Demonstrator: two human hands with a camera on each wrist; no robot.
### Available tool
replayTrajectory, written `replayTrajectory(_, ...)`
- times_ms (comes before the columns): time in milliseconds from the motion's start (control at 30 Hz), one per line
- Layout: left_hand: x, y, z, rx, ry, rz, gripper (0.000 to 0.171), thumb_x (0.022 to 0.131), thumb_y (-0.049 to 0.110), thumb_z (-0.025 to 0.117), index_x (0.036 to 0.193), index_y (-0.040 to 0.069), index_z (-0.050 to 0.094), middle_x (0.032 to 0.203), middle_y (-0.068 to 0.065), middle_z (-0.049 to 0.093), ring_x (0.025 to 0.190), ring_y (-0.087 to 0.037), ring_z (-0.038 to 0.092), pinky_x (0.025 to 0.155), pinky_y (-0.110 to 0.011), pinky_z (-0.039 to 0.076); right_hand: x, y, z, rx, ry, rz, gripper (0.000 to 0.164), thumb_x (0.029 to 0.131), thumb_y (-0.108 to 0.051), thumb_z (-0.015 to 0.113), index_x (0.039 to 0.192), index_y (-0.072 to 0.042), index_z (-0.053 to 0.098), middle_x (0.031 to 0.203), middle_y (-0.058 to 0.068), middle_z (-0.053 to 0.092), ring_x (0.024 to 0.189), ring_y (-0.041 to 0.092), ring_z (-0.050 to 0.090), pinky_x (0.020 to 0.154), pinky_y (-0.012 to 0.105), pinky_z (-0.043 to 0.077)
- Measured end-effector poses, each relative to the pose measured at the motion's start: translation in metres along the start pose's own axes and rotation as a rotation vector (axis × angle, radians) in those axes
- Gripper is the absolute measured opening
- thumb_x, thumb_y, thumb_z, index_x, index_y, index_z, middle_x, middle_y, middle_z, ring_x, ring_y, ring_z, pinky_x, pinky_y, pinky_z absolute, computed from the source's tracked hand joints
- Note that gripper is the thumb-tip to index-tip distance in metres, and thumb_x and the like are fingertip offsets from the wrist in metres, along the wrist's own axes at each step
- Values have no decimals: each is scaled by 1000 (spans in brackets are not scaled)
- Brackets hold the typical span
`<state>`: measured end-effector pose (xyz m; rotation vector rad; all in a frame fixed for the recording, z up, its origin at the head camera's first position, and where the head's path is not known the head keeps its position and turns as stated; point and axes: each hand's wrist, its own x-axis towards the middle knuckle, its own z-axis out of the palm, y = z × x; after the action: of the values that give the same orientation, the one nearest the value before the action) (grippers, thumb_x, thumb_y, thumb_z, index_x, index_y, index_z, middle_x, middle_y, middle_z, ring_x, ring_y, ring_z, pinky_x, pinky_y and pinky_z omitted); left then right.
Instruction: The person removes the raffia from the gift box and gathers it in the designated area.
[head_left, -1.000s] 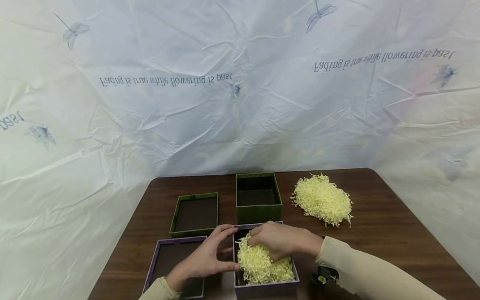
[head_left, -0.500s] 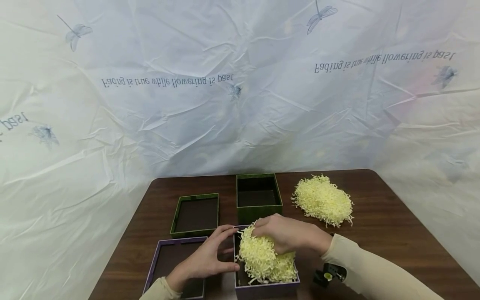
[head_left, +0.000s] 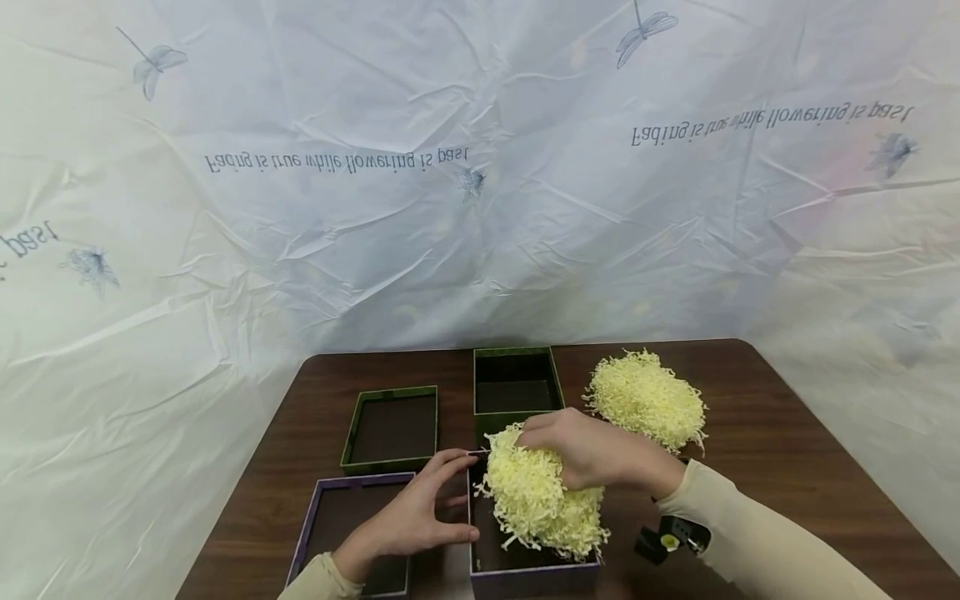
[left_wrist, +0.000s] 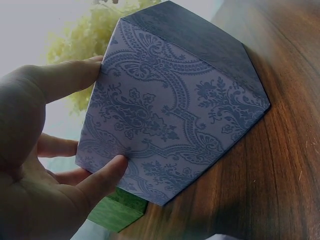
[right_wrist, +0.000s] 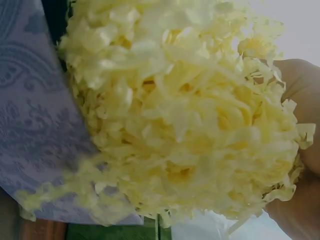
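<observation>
A purple patterned box (head_left: pixel 534 581) stands at the table's near side, its dark inside partly showing. My left hand (head_left: pixel 416 517) touches its left wall, thumb toward the near end and fingers at the far left corner; in the left wrist view the fingertips lie against the patterned wall (left_wrist: pixel 145 105) and rim. My right hand (head_left: pixel 581 446) grips a large clump of pale yellow shredded paper (head_left: pixel 528 496) from above, over the box. Strands hang past the front and right rim. In the right wrist view the shredded paper (right_wrist: pixel 190 115) hides most of the fingers.
A green box (head_left: pixel 517 396) stands behind the purple one. Two shallow lids lie to the left, one green-edged (head_left: pixel 393 425) and one purple-edged (head_left: pixel 348 508). Another pile of yellow shredded paper (head_left: pixel 645 396) sits at the back right of the brown wooden table (head_left: pixel 772 475).
My right hand has risen and shifted right, lifting the shredded paper with it. More of the purple box's dark floor shows. My left hand has stayed at the box's left wall.
</observation>
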<state>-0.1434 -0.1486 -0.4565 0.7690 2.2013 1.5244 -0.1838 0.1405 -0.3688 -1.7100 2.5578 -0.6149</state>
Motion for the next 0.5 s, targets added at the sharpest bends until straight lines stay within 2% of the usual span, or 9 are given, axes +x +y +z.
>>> replayTrajectory(100,0,0,0,0,4,5,84,81,18,81,149,4,34,149,-14,25,139,-42,32,97,-31,52,-6,0,-8,17,25,50,76,51,22,43,114,-14,68,110,-6,63,99,7,62,80,12,52)
replayTrajectory(200,0,0,-1,-4,4,6,85,81,20,82,149,3,34,149,-14,25,139,-43,32,97,-32,52,-12,0,-16,21,46,79,78,51,22,43,115,-14,69,110,-6,63,99,8,62,78,16,54)
replayTrajectory(500,-1,0,0,-1,3,1,84,81,21,82,149,5,35,149,-15,25,138,-44,33,96,-29,52,-23,4,-30,-54,114,40,78,48,21,41,113,-11,69,109,-2,65,98,13,64,75,21,55)
